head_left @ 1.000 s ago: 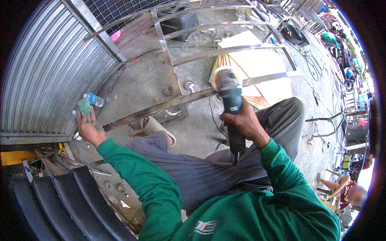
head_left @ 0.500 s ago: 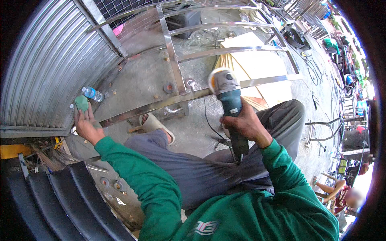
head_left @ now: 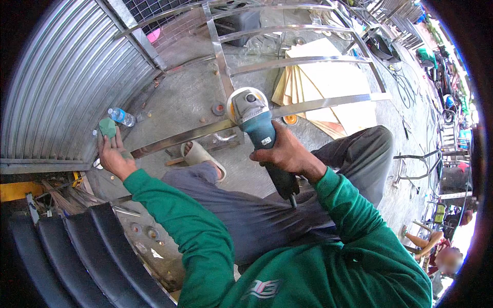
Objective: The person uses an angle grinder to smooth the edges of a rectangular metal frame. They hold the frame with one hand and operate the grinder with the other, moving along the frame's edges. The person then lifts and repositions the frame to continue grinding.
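Holding an angle grinder in the right hand over a metal frame and a green block in the left hand near a clear bottle, with pale sheets partly hidden behind bars, beside a corrugated wall.

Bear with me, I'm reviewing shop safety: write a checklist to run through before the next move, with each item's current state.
1. Right hand wrapped around the angle grinder: ok.
2. Left hand away from the grinder head: ok, well off to the left.
3. Green block held: ok, at the left fingertips.
4. Grinder head off the metal bar: cannot tell; they overlap in view.
5. Hands gloved: not ok, both bare.
6. Closed footwear: not ok, an open sandal shows.
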Demonstrator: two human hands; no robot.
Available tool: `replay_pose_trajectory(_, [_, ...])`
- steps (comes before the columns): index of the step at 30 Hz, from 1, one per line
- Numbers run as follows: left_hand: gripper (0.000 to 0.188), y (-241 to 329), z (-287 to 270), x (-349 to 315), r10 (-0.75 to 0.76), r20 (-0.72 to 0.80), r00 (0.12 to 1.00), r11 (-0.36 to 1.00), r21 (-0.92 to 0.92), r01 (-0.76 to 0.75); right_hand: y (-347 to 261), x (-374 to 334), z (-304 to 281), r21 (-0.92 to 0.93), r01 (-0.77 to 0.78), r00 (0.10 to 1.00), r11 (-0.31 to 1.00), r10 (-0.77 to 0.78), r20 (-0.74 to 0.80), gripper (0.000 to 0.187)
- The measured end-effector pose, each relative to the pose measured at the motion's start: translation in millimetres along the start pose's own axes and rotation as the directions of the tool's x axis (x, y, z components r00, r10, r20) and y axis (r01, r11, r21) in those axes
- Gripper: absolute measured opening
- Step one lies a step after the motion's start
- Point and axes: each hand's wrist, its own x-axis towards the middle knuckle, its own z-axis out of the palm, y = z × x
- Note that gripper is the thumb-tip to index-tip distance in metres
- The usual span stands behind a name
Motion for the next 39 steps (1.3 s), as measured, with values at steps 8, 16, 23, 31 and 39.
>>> replay_pose_trajectory(8, [0.045,-11,-10,10,0.045,0.015,0.999,0.997,-0.056,-0.044,-5,-10,-16,0.137,-0.120,0.988,0.983,0.132,-0.081,0.071])
replay_pose_trajectory(16, [0.049,-13,-17,20,-0.006,0.066,0.998,1.000,0.000,0.006,3,9,10,0.007,-0.063,0.997,0.998,0.063,-0.041,0.091])
replay_pose_trajectory(23, [0.046,-26,-6,24,0.031,0.088,0.996,0.997,-0.070,-0.025,29,-23,-55,0.157,-0.101,0.950,0.982,0.142,-0.277,0.065])
replay_pose_trajectory(31, [0.046,-37,33,17,-0.022,0.137,0.990,0.999,-0.047,0.028,62,-53,-141,0.299,-0.112,0.825,0.947,0.257,-0.503,0.045])
replay_pose_trajectory(39, [0.046,-49,69,10,-0.034,0.229,0.973,0.999,-0.001,0.036,66,-47,-104,0.365,-0.127,0.892,0.922,0.267,-0.365,0.062])
